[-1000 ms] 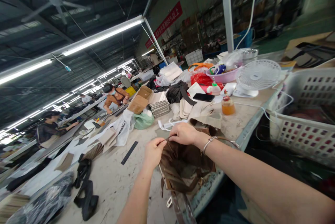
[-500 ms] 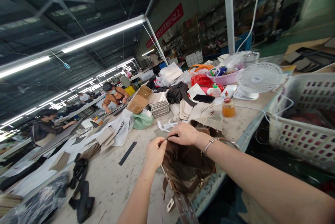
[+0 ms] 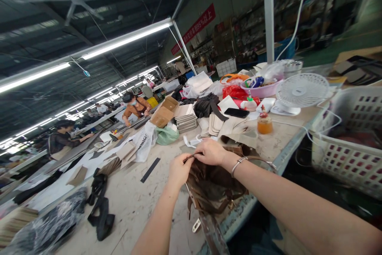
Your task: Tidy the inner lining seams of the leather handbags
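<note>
A brown handbag [image 3: 215,187] lies open at the table's near edge, its dark lining showing. My left hand [image 3: 180,169] pinches the bag's far upper rim with thumb and fingers. Close beside it, my right hand [image 3: 210,151] is closed on the same edge, a bracelet around its wrist. The fingertips of both hands nearly meet there. A light metal tab [image 3: 196,225] hangs from the bag's near side. Part of the bag is hidden behind my right forearm.
A jar of orange liquid [image 3: 264,124], a phone [image 3: 236,112] and a white fan [image 3: 303,91] stand to the right. Stacked pale panels [image 3: 185,117] lie ahead. A black strap [image 3: 101,211] is at left; a white basket [image 3: 343,151] is at right. Two people work farther off.
The view has shifted slightly, so the scene sits a little farther right. Both hands keep hold of the bag's edge, and the left fingers have tilted slightly at the rim.
</note>
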The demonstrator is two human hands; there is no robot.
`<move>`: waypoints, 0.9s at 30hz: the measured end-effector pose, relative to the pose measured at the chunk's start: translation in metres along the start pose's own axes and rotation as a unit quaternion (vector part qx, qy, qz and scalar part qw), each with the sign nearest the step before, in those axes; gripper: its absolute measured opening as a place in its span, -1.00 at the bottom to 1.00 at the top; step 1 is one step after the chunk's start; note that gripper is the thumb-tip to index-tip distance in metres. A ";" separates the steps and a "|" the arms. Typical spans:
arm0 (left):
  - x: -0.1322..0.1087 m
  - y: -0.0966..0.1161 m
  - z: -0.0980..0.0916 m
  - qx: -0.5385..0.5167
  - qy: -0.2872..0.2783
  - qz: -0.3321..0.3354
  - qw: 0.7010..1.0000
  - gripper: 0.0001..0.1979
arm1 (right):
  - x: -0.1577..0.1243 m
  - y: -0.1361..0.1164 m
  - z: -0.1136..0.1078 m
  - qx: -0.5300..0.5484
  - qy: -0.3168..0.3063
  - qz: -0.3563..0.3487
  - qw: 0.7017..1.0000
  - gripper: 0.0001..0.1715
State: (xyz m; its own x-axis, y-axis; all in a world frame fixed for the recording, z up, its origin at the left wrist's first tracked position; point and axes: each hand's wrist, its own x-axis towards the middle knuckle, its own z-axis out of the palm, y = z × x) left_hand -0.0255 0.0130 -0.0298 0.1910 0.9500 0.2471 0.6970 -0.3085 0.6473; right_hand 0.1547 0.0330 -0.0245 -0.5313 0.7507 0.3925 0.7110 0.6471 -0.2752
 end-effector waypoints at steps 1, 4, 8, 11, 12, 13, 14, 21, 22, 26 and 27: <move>0.000 0.000 0.001 0.000 0.001 0.001 1.000 -0.84 | -0.001 0.001 -0.001 0.000 -0.003 -0.002 1.000 -0.70; 0.001 0.002 0.005 -0.005 0.008 -0.002 1.000 -0.87 | -0.005 0.004 -0.005 0.005 -0.016 -0.013 1.000 -0.70; 0.001 0.003 0.006 -0.032 0.010 -0.020 0.999 -0.87 | -0.008 0.005 -0.005 -0.001 -0.022 -0.001 1.000 -0.69; -0.002 0.001 0.001 -0.067 -0.007 -0.029 0.997 -0.82 | -0.007 0.004 -0.003 -0.007 -0.023 0.019 1.000 -0.69; -0.004 0.000 -0.001 -0.077 -0.013 -0.031 0.997 -0.78 | -0.006 0.003 -0.002 -0.008 -0.023 0.023 0.999 -0.69; -0.006 -0.002 -0.003 -0.084 -0.018 -0.031 0.996 -0.74 | -0.005 0.003 -0.001 -0.010 -0.023 0.025 0.999 -0.69; -0.008 -0.003 -0.005 -0.087 -0.020 -0.033 0.995 -0.72 | -0.004 0.002 -0.001 -0.011 -0.023 0.027 0.999 -0.69; -0.011 -0.003 -0.004 -0.031 0.017 -0.030 0.999 -0.79 | -0.006 -0.001 -0.003 -0.021 -0.020 0.028 0.999 -0.67; -0.011 -0.002 -0.003 -0.023 0.021 -0.026 0.999 -0.80 | -0.007 0.000 -0.004 -0.021 -0.022 0.028 0.999 -0.67; -0.010 -0.001 -0.001 -0.006 0.028 -0.021 0.999 -0.80 | -0.009 0.000 -0.006 -0.022 -0.029 0.036 0.999 -0.68; -0.010 -0.001 -0.001 -0.004 0.031 -0.022 0.999 -0.79 | -0.008 -0.001 -0.007 -0.023 -0.030 0.039 0.999 -0.68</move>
State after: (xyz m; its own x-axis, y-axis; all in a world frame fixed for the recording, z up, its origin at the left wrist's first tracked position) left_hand -0.0287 0.0038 -0.0321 0.1166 0.9581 0.2615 0.6986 -0.2663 0.6641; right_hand 0.1619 0.0255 -0.0219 -0.4987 0.8067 0.3171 0.7711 0.5800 -0.2628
